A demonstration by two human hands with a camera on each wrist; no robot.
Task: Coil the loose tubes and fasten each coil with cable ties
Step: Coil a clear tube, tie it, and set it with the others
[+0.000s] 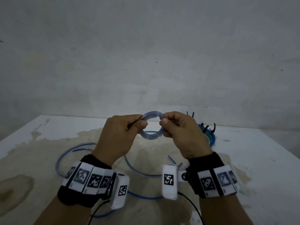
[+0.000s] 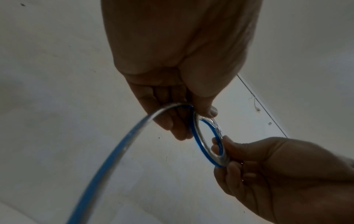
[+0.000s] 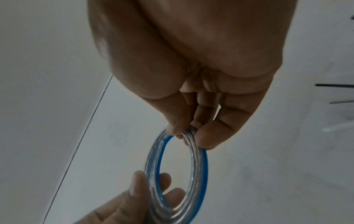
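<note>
A bare, stained grey wall rises behind a white table (image 1: pixel 243 159) whose top is blotched with tan marks. Above its middle, two hands hold up one small coil (image 1: pixel 151 125) of clear tube with a blue stripe, several turns lying together as a ring. The left hand (image 1: pixel 120 135) pinches the ring's left side between thumb and curled fingers; the right hand (image 1: pixel 181 135) pinches the right side the same way, thumb pressed against the fingertips. From the left hand the rest of the same tube (image 1: pixel 76 148) runs down to the table and lies there in wide, loose loops that pass under both wrists. Behind the right hand, on the table, sits a second bundle (image 1: pixel 211 137) of blue and green tubing already wound up, partly hidden by the hand, with black cable ties (image 1: pixel 206 127) sticking up from it; about five tie ends show, though the exact count is unclear. Each wrist carries a black band (image 1: pixel 90 179) with white square-patterned markers.
</note>
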